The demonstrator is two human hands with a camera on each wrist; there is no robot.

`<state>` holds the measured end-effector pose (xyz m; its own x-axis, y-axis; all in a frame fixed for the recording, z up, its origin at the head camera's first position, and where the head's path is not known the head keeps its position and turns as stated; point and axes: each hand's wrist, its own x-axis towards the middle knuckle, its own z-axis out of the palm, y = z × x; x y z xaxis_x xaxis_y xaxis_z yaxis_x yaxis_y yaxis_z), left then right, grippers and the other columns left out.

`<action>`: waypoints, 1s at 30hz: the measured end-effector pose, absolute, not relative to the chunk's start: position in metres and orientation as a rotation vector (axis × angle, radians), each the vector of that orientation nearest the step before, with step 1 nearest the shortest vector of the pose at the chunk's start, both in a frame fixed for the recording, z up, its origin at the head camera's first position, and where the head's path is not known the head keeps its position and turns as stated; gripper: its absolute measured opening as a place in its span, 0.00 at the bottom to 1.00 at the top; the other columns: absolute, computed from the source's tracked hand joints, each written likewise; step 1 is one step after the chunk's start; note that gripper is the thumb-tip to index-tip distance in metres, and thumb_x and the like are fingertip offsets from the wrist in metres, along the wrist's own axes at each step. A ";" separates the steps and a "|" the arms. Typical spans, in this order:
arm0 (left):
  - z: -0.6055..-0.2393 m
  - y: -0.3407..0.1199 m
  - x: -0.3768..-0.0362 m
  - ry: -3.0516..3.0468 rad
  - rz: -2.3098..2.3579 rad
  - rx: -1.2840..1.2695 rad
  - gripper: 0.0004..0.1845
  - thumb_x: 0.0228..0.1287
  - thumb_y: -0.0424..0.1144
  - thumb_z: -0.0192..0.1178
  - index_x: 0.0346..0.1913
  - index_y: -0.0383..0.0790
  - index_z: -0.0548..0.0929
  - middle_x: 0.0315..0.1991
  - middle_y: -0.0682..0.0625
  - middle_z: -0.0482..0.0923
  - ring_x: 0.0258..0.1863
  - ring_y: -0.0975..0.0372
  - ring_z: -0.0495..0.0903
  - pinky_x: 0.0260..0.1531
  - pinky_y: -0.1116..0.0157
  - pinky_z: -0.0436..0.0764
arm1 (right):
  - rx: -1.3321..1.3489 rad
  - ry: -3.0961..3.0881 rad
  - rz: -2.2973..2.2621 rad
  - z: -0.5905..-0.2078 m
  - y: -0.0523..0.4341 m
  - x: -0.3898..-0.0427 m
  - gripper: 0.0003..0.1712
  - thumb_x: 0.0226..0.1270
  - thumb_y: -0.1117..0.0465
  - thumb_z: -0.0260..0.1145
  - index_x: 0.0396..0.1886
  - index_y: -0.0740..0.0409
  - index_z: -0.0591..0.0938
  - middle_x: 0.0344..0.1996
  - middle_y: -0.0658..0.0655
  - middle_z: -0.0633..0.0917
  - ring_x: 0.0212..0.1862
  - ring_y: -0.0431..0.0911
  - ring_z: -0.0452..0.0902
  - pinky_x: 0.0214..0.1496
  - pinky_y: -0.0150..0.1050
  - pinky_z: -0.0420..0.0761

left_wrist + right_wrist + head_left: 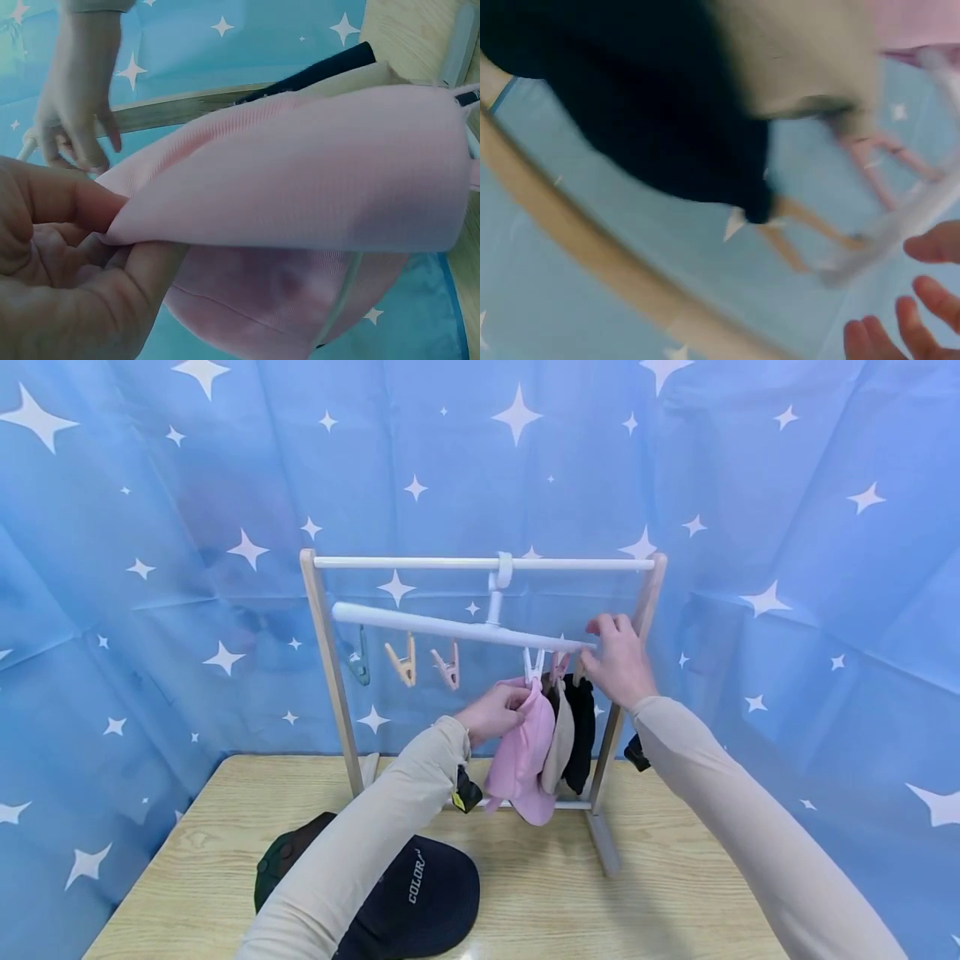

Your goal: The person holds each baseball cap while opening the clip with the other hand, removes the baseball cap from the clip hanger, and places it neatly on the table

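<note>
Head view: blue star-printed backdrop behind a pale wooden table [660,893] carrying a small wood-and-white garment rack [480,562]; the left hand [491,714] pinches the soft pink fabric cap [525,760] just under a white clip [532,667] of the white bar hanger [457,627], probably steadying it, while the right hand [618,660] touches the bar's end with relaxed fingers, likely to stop swing. Left wrist view: thumb and fingers [67,206] clamp the cap's edge. Right wrist view: blurred, fingertips [930,247] spread, holding nothing, beside beige [802,60] and black hanging caps [645,112].
</note>
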<state>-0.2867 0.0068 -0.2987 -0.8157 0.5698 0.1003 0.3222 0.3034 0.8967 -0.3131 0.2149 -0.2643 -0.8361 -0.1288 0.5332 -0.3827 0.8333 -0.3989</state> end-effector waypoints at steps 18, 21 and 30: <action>-0.296 0.002 -0.287 2.388 1.452 0.833 0.11 0.64 0.18 0.48 0.44 0.25 0.79 0.41 0.44 0.76 0.29 0.62 0.68 0.26 0.71 0.66 | 0.139 -2.825 1.122 -0.241 0.166 -0.305 0.25 0.64 0.45 0.65 0.30 0.66 0.82 0.23 0.60 0.85 0.18 0.41 0.75 0.20 0.32 0.71; -0.295 0.001 -0.286 2.387 1.448 0.825 0.12 0.64 0.18 0.48 0.45 0.24 0.80 0.48 0.43 0.76 0.38 0.63 0.70 0.28 0.71 0.67 | 0.114 -2.897 1.306 -0.231 0.167 -0.307 0.24 0.63 0.50 0.66 0.38 0.70 0.80 0.24 0.61 0.85 0.18 0.39 0.78 0.23 0.31 0.77; -0.299 -0.004 -0.282 2.376 1.429 0.790 0.10 0.62 0.17 0.48 0.36 0.28 0.79 0.58 0.44 0.72 0.40 0.60 0.67 0.27 0.70 0.65 | 0.168 -3.032 1.228 -0.219 0.166 -0.308 0.22 0.64 0.55 0.65 0.43 0.74 0.77 0.22 0.60 0.84 0.22 0.46 0.82 0.27 0.37 0.81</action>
<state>-0.2815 -0.0042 -0.2995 -0.8190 0.5709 0.0564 0.3175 0.3692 0.8734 -0.3084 0.1658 -0.2194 -0.9858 -0.1447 -0.0853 -0.0446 0.7150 -0.6977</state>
